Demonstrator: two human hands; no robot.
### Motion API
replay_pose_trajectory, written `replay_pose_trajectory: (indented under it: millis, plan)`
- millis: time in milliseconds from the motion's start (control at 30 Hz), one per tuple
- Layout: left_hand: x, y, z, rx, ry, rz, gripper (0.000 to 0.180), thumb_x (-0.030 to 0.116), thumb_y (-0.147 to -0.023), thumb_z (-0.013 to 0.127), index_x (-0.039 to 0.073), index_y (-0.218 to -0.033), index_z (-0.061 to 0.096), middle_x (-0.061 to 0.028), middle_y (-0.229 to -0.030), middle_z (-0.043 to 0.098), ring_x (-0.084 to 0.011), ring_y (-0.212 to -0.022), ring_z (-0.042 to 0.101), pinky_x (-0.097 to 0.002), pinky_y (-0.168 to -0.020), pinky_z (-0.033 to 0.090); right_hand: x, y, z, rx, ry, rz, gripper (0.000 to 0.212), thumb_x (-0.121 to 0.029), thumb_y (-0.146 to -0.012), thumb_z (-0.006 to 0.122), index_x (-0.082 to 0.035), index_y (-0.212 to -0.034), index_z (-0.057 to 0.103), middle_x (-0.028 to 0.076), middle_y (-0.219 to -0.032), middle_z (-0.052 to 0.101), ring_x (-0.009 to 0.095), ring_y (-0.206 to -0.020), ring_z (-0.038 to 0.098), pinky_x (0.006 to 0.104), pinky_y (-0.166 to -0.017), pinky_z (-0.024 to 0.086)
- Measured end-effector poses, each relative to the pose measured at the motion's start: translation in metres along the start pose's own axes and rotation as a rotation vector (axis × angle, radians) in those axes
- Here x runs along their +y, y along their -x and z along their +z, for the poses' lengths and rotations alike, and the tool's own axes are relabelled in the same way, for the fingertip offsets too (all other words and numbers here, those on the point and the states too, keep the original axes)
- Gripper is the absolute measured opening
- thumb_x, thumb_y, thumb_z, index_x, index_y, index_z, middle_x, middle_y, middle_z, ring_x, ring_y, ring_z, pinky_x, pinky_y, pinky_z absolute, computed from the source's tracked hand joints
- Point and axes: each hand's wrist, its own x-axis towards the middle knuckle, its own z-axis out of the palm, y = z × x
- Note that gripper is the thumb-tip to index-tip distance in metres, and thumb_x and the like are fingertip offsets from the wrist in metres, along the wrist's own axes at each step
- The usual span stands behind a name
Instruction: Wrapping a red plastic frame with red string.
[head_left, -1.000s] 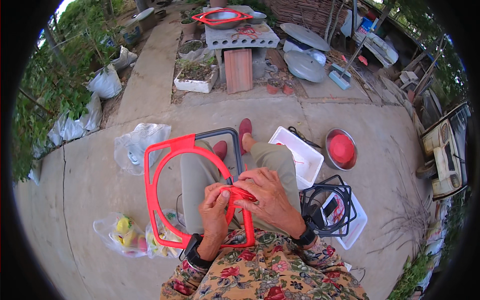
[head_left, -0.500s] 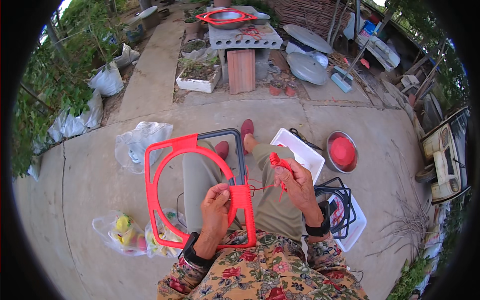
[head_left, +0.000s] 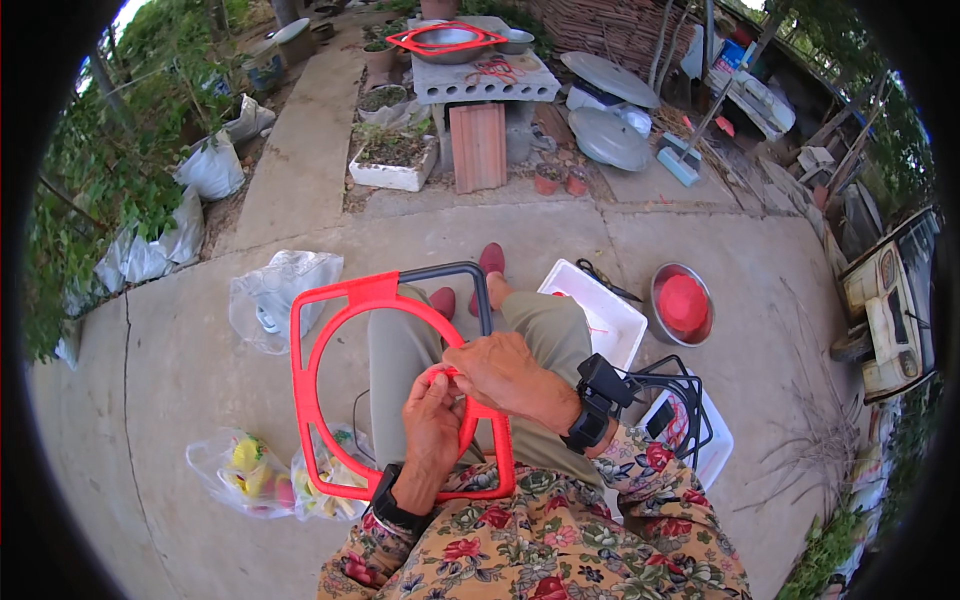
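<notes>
A square frame with an inner ring (head_left: 372, 291) lies over my lap. Red cord wraps most of it; its upper right corner is bare black (head_left: 440, 271). My left hand (head_left: 430, 425) is closed at the ring's right side, thumb and fingers pinching red cord (head_left: 447, 373). Across the frame's right bar reaches my right hand (head_left: 512, 372), curled, its fingertips meeting the left hand's at the cord. The back of that hand hides the cord bundle and the wrapped band beneath it.
A white foam box (head_left: 607, 315), black scissors (head_left: 608, 281) and a metal bowl with red contents (head_left: 684, 305) stand ahead right. Black frames (head_left: 690, 385) rest over a white tray (head_left: 715, 450). Plastic bags (head_left: 240, 470) lie left. A block table (head_left: 485, 85) holds another red frame (head_left: 447, 40).
My right hand has moved left from beside the frame to over its right bar, meeting my left fingertips. The cord bundle it held up is now hidden.
</notes>
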Motion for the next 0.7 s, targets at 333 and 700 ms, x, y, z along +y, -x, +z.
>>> replay_pose_trajectory:
  millis: [333, 700]
  plan:
    - [-0.005, -0.012, -0.006, 0.05, 0.002, -0.038, 0.013, 0.015, -0.094, 0.057, 0.005, -0.103, 0.055, -0.0067, -0.091, 0.065, -0.0164, -0.082, 0.061, -0.0322, -0.079, 0.052, 0.029, 0.004, -0.054, -0.168, -0.884, 0.293, 0.032, -0.025, -0.084, 0.068, -0.007, -0.109, 0.063, 0.003, -0.071, 0.06, 0.01, -0.063, 0.055, 0.0301, -0.058, 0.045]
    - [-0.004, -0.017, -0.026, -0.021, 0.067, -0.148, 0.011, 0.012, -0.094, 0.055, 0.003, -0.101, 0.055, -0.008, -0.095, 0.064, -0.0175, -0.084, 0.061, -0.0322, -0.084, 0.051, 0.075, 0.074, -0.042, -0.046, -1.067, 0.433, 0.016, -0.006, -0.085, 0.063, -0.001, -0.099, 0.069, 0.003, -0.088, 0.065, 0.008, -0.081, 0.059, 0.0247, -0.069, 0.048]
